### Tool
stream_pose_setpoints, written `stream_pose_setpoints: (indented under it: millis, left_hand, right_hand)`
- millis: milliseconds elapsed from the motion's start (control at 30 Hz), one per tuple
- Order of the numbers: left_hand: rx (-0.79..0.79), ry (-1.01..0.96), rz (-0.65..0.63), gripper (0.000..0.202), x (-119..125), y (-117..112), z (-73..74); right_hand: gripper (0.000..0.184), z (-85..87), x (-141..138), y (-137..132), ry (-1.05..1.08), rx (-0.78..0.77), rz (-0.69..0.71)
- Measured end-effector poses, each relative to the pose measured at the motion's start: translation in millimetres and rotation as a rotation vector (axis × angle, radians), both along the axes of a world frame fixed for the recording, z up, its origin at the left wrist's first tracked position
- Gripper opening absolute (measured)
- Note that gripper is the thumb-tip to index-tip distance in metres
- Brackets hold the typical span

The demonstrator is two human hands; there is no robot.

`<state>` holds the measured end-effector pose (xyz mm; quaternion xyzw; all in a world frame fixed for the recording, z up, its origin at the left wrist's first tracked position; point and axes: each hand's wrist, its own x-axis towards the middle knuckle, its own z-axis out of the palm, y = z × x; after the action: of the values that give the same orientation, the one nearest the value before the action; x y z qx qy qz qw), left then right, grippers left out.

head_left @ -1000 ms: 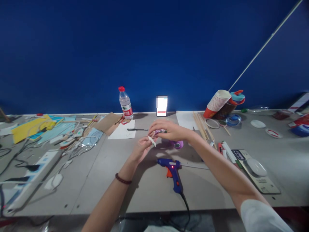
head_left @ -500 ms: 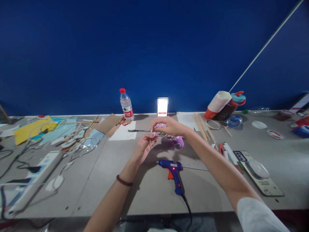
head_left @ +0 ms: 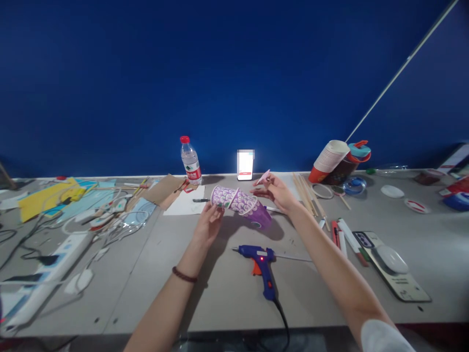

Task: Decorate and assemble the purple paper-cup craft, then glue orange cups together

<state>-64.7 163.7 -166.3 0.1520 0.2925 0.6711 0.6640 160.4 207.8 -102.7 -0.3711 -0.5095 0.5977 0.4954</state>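
Observation:
My left hand [head_left: 208, 226] grips the near end of a string of purple paper cups with a white scale pattern [head_left: 240, 205], held just above the grey table [head_left: 154, 274]. The far cup of the string lies toward the right, close to the tabletop. My right hand [head_left: 275, 191] is raised behind the cups and pinches a small pink paper piece [head_left: 263, 177] between thumb and fingers. A blue hot glue gun [head_left: 261, 261] with an orange trigger and a lit red lamp lies on the table in front of both hands, its cord running toward me.
A water bottle [head_left: 190, 160] and a lit phone [head_left: 245, 165] stand at the wall. Wooden sticks [head_left: 305, 193], stacked cups [head_left: 330, 159], glue sticks and a phone with a mouse on a board [head_left: 388, 261] lie right. Cardboard, paper, cables and a power strip [head_left: 47, 271] lie left.
My hands have parted. The left hand has lifted the purple cup string into view, and the right hand has drawn back and up to the right with the pink piece.

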Motion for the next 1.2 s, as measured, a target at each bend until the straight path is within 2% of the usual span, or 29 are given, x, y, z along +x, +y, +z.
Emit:
stream_pose_setpoints:
  millis: [167,300,400,533,700,767,867,1033,1200]
  left_hand:
    - [-0.018,-0.030,-0.026,0.014,-5.9,0.5,1.7]
    - [0.085,0.005,-0.110,0.038,-7.0,-4.9,10.0]
    - [0.062,0.043,-0.191,0.051,-7.6,-9.6,12.9]
    - [0.077,0.034,-0.234,0.063,-9.2,-11.9,11.3]
    - [0.065,-0.024,-0.269,0.076,-8.1,-11.7,10.9]
    - [0.033,-0.025,-0.268,0.078,-6.6,-12.7,11.9]
    - [-0.011,-0.007,-0.242,0.071,-4.8,-14.4,13.8]
    - [-0.051,0.019,-0.174,0.031,-7.4,-12.4,16.5]
    - [-0.054,-0.049,-0.167,0.028,-10.7,-9.8,19.6]
  right_hand:
    - [0.024,4.4,-17.5,-20.9,0.035,-0.122,0.107]
    - [0.018,12.3,-31.0,-39.0,0.115,-0.152,0.213]
    - [0.016,16.9,-40.3,-50.4,0.131,-0.188,0.257]
    - [0.018,18.6,-43.4,-54.4,0.124,-0.174,0.241]
    - [0.014,17.0,-29.1,-44.0,0.143,-0.153,0.119]
    - [0.015,16.4,-25.0,-42.7,0.161,-0.169,0.110]
    - [0.018,16.1,-26.6,-48.0,0.159,-0.177,0.177]
    - [0.022,18.3,-38.1,-61.2,0.128,-0.182,0.275]
    - [0.019,20.9,-35.3,-57.5,0.144,-0.136,0.225]
